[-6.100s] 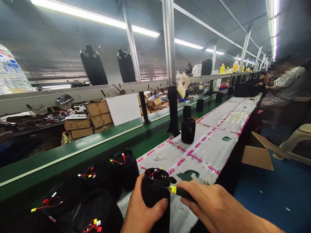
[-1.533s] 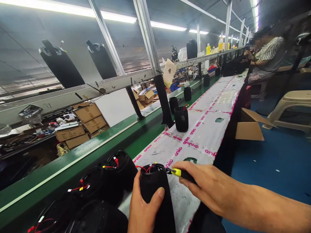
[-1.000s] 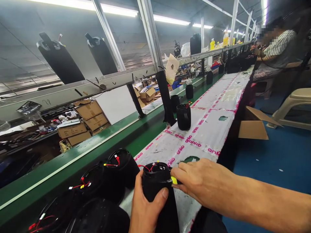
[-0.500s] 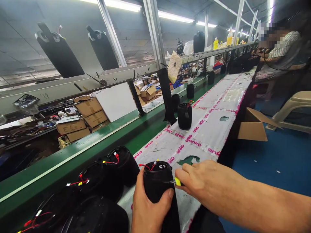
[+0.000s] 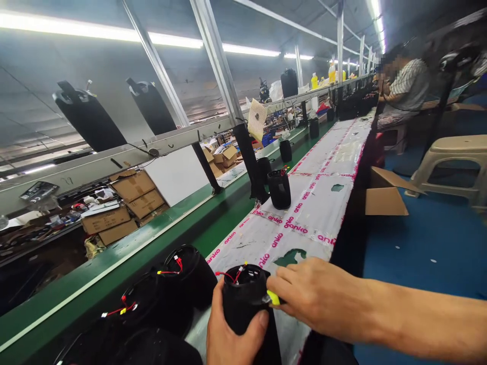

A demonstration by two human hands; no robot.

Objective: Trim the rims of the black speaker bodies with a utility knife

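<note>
Fingers of the left hand wrap tight around a tall black cloth-covered tube standing on the white taped table. Right hand pinches a small yellow-tipped tool; its tip has moved in closer, now touching the tube's side near the rim.
</note>
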